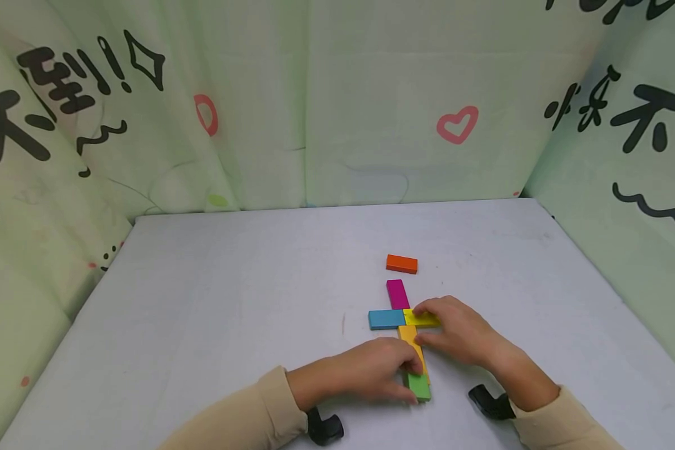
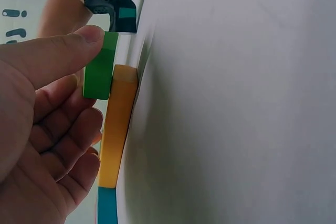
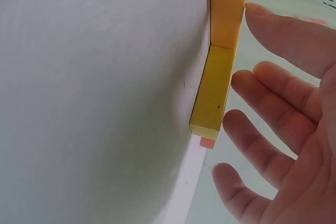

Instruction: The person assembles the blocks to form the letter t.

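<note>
Between thumb and fingers, my left hand (image 1: 362,370) pinches a green block (image 1: 419,387) at the near end of a light-orange block (image 1: 407,334). In the left wrist view, the green block (image 2: 100,66) overlaps the light-orange block's (image 2: 117,129) end and looks slightly raised from the table. My right hand (image 1: 464,331) lies beside the yellow block (image 1: 413,319), fingertips at its far edge and thumb by the light-orange block. The right wrist view shows those fingers loosely extended along the yellow block (image 3: 212,90). A blue block (image 1: 386,319) adjoins the yellow one's left end.
A magenta block (image 1: 397,294) extends away from the blue-yellow joint. Farther back, a red-orange block (image 1: 402,264) lies apart on the white table (image 1: 230,300). Printed green curtains (image 1: 337,112) stand behind and at both sides. Black wrist mounts (image 1: 324,428) hang below the sleeves.
</note>
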`<action>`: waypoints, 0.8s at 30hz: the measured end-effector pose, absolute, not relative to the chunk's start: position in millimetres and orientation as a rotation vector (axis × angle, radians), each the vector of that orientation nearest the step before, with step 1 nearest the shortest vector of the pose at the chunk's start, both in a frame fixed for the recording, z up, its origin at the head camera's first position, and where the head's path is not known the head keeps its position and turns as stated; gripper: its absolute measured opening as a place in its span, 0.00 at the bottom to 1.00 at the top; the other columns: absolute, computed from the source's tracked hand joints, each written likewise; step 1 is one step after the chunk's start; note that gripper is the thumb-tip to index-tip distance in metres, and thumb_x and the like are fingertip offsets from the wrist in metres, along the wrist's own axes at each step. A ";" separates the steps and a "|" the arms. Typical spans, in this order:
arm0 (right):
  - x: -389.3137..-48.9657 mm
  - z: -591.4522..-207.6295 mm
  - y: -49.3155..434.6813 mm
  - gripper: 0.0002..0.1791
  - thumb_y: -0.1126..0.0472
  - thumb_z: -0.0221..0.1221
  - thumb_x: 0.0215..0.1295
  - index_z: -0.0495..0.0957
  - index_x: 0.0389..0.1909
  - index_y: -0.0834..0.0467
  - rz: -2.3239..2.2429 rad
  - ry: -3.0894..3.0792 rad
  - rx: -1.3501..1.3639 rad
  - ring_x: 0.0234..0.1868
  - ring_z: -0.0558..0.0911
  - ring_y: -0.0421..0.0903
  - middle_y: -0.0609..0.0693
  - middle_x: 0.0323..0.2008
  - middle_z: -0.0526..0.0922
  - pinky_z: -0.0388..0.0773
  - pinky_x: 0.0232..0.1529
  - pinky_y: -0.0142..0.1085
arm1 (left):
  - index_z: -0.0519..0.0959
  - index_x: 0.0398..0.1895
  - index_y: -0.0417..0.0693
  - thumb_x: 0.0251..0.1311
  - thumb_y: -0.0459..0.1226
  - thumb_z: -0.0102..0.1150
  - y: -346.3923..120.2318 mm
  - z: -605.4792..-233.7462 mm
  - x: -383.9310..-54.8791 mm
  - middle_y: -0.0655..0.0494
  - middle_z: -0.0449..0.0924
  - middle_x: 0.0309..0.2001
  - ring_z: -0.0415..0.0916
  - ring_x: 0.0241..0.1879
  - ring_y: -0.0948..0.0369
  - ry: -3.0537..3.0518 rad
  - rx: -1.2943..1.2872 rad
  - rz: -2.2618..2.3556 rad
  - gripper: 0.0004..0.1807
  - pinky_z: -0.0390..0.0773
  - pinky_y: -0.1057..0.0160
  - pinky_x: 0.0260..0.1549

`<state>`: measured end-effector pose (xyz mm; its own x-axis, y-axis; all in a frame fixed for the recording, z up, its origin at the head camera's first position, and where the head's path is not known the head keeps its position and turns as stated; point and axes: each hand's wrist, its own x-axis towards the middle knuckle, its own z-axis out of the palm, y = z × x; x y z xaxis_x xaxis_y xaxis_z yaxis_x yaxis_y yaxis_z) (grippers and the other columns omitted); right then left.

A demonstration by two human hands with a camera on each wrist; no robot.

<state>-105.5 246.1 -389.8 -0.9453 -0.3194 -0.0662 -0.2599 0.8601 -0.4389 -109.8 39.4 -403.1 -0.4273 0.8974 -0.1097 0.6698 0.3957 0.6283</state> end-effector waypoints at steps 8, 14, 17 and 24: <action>-105.9 -389.8 246.9 0.24 0.54 0.73 0.56 0.81 0.53 0.59 -0.667 2.900 -0.474 0.56 0.76 0.57 0.51 0.50 0.82 0.74 0.57 0.54 | 0.81 0.47 0.49 0.57 0.45 0.73 44.0 -400.5 -100.6 0.69 0.76 0.37 0.69 0.36 0.75 2.220 1.435 0.643 0.18 0.68 0.82 0.42; -105.1 -389.4 245.8 0.24 0.54 0.73 0.56 0.81 0.53 0.58 -0.664 2.897 -0.460 0.55 0.76 0.56 0.51 0.50 0.82 0.75 0.56 0.53 | 0.81 0.46 0.52 0.57 0.49 0.72 46.1 -402.1 -93.7 0.70 0.75 0.35 0.68 0.36 0.75 2.278 1.512 0.538 0.18 0.65 0.80 0.39; -105.2 -389.3 245.8 0.24 0.55 0.72 0.57 0.81 0.53 0.58 -0.664 2.899 -0.458 0.55 0.76 0.56 0.51 0.50 0.82 0.75 0.56 0.54 | 0.81 0.46 0.56 0.58 0.52 0.71 46.6 -403.8 -91.1 0.71 0.75 0.36 0.67 0.37 0.75 2.344 1.576 0.452 0.18 0.62 0.78 0.36; -105.2 -388.8 245.4 0.24 0.55 0.72 0.57 0.81 0.53 0.59 -0.653 2.898 -0.439 0.55 0.76 0.56 0.51 0.50 0.82 0.75 0.56 0.54 | 0.80 0.46 0.59 0.57 0.56 0.69 45.6 -403.5 -89.0 0.72 0.74 0.37 0.66 0.39 0.75 2.383 1.617 0.374 0.19 0.60 0.77 0.35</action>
<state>-105.2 245.4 -388.8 -0.9479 -0.3110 -0.0698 -0.2510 0.8633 -0.4379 -89.0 45.6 -403.5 -0.3606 0.9313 -0.0519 0.8705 0.3560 0.3398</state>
